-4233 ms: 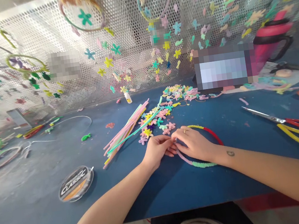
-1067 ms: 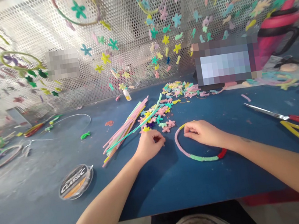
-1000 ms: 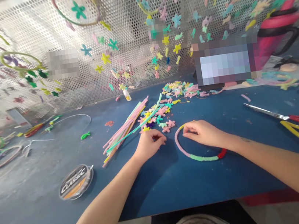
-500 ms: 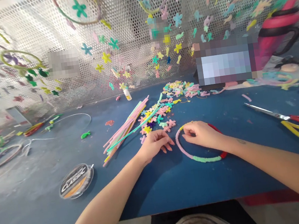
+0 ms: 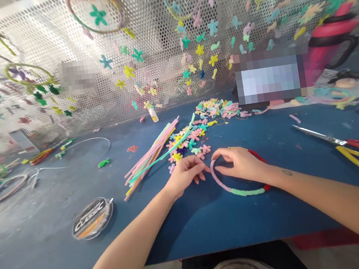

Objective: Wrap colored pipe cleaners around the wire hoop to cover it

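A ring wrapped in fuzzy pipe cleaner (image 5: 248, 192), with pink, green, red and yellow sections, lies on the blue table. My right hand (image 5: 242, 163) reaches over it, thumb and index finger bent round its pink left side, fingertips on the ring. My left hand (image 5: 187, 174) is just left of the ring with curled fingers, thumb against index finger; its fingertips come up to the ring's edge. Whatever it may pinch is too small to make out. Behind my left hand lie small fuzzy flowers (image 5: 205, 149) and a bundle of loose pipe cleaners (image 5: 152, 156).
A clear spool labelled CLASSIC (image 5: 93, 218) lies left of my left forearm. Scissors with red and yellow handles (image 5: 341, 142) rest at the right. A small white bottle (image 5: 153, 115), a blurred-out screen (image 5: 270, 79) and a pink tumbler (image 5: 330, 46) stand before a perforated metal panel (image 5: 152, 36).
My right hand has shifted slightly left, its thumb and index finger spreading from a pinch inside the ring to the ring's left side. My left hand has barely moved.
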The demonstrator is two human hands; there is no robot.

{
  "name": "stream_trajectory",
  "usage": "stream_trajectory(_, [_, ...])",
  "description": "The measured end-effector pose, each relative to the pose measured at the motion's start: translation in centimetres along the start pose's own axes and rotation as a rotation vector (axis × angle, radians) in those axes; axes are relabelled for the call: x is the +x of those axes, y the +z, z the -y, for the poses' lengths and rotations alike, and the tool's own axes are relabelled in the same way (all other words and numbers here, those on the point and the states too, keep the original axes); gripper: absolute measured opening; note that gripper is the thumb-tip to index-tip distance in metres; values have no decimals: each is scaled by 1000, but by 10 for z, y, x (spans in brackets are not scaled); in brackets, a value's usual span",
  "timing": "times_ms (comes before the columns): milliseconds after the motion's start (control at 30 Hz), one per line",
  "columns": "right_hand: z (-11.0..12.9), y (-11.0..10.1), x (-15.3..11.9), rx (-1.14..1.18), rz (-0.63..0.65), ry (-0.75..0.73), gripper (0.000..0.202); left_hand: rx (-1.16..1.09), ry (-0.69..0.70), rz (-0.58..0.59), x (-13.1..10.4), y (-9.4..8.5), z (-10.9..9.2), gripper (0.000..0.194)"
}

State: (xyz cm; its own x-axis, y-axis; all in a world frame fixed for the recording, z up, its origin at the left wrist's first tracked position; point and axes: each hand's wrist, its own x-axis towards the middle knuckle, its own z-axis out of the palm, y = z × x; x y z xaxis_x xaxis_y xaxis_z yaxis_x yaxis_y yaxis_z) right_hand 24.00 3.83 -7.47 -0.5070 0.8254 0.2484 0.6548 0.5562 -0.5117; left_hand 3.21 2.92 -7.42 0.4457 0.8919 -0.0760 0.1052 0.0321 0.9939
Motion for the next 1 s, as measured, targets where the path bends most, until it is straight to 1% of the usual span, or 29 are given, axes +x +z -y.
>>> stream_trajectory(67, [3,0,1,75,37,4,27,41,60,-17,-3,4,-3,17])
stream_trajectory(167, [4,5,3,229,95,18,27,145,174,-81,-6,8,-6,14])
stream_trajectory(267, [3,11,5,357,114,34,27,181,219,-124,-8,11,-8,13])
stream_trajectory(367, [3,15,7,410,92,59,28,102,187,-132,-8,11,-7,15])
stream_trajectory(500, [3,14,7,485,96,109,26,-195,47,-121,-5,12,-1,16])
stream_trajectory(567, [3,13,7,530,101,133,26,-252,15,-94,-3,13,2,21])
stream_trajectory(700, [2,13,7,639,114,178,27,-165,11,-39,-2,16,6,23])
stream_trajectory(833, [2,14,7,783,122,201,25,-132,4,-1,-2,15,9,25])
stream_trajectory(900, [2,14,6,778,123,210,24,-107,0,11,-1,15,10,26])
stream_trajectory(1000, [3,13,5,732,133,207,25,-80,0,-17,0,16,12,25])
